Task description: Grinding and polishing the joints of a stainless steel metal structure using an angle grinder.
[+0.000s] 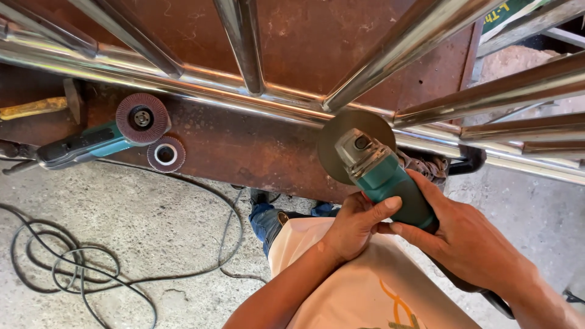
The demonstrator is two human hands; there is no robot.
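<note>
Gripping that teal angle grinder (390, 183) with both hands is the right call, but look how things sit in the head view: your left hand (355, 226) curls round the near side of the body with the thumb laid across the top, and your right hand (463, 240) wraps the rear grip, fingers closed on it. The grey disc (341, 137) sits right at the joint where the shiny steel tubes (256, 91) meet, and I'd guess it could snag in that tight corner and kick back toward your thumb, which is near the head. No guard shows from this angle either. The black cable (91, 268) loops loose on the concrete floor (152, 225) by your feet, so that's a trip risk. A second grinder with a flap disc (142, 118) lies on the rusty plate (244, 146), a spare flap disc (166, 154) just beside it. Signs-wise, only a dark green plate with yellow marks (503, 9) peeks in top right.
</note>
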